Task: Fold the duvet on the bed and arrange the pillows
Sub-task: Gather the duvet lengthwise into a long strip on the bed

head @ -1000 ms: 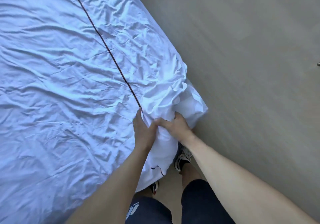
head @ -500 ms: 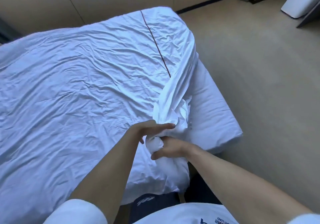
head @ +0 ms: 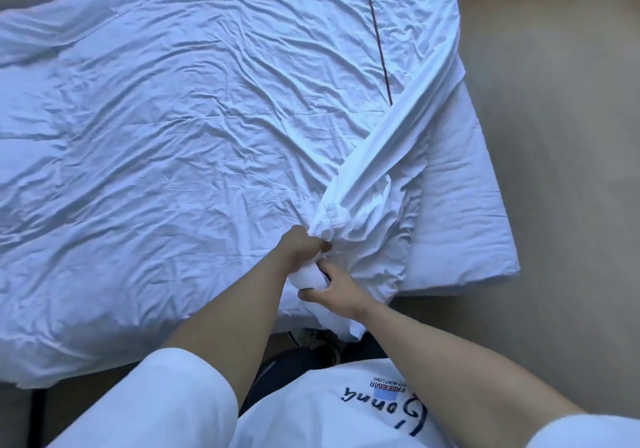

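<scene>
My left hand (head: pixel 300 247) is clenched around a bunched corner of the white duvet (head: pixel 180 129), fingers curled tight into the gathered cloth near the bed's near edge. Just beside it, touching the same bundle from below, my right hand (head: pixel 337 286) pinches a rolled wad of the fabric between thumb and fingers. From the bunch a taut, twisted band of duvet runs up and away to the far right corner, pulled off that side so a strip of bare white mattress (head: pixel 460 212) shows along the right. The rest of the duvet lies spread and wrinkled over the bed, reaching the left edge of view, with a thin dark piping line (head: pixel 377 39) running down its far right part until the twisted band covers it. Loose folds hang over the bed's near edge in front of my legs, hiding most of a shoe (head: pixel 311 338) on the tan floor (head: pixel 554 101). My white sleeves and printed shirt (head: pixel 363 409) fill the bottom of the view.
</scene>
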`<state>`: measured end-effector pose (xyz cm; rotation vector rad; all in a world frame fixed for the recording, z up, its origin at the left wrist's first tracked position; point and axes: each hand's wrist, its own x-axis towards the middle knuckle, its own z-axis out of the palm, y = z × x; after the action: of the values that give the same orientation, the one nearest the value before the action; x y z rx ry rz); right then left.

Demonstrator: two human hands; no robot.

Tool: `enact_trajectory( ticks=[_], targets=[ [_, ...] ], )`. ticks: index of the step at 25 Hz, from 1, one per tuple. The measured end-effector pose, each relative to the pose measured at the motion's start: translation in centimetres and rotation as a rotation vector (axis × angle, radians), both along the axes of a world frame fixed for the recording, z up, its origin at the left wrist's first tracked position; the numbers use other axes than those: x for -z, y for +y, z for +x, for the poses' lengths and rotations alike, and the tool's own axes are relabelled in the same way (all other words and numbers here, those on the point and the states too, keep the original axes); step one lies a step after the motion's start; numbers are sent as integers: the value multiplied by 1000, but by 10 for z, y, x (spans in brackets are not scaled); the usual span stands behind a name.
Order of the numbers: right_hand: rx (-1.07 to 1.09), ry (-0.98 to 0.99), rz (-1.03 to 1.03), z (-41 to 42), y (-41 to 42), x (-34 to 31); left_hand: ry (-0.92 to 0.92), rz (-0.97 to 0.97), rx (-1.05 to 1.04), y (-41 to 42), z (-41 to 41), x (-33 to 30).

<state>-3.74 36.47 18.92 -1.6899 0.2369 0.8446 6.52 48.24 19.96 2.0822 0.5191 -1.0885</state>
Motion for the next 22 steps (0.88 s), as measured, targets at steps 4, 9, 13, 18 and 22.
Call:
enact_trajectory(
  ticks=[4, 9, 13, 18, 22],
  targets=[
    [65, -153, -183, -13, 36, 0, 157, -329, -229, 44, -5, 3],
    [-115, -231, -362, -22, 121, -11, 108, -538, -338, 137, -39, 4],
    [-226, -351, -401, -14, 270, -14, 33, -644, -408, 294, -48, -11],
    [-653, -282, -235, -2, 443, -39, -80, -405, -436, 493, -86, -12],
    [-1108, -106, -392, -34, 484, 3, 77, -142, -598, 532, -167, 49]
  ],
)
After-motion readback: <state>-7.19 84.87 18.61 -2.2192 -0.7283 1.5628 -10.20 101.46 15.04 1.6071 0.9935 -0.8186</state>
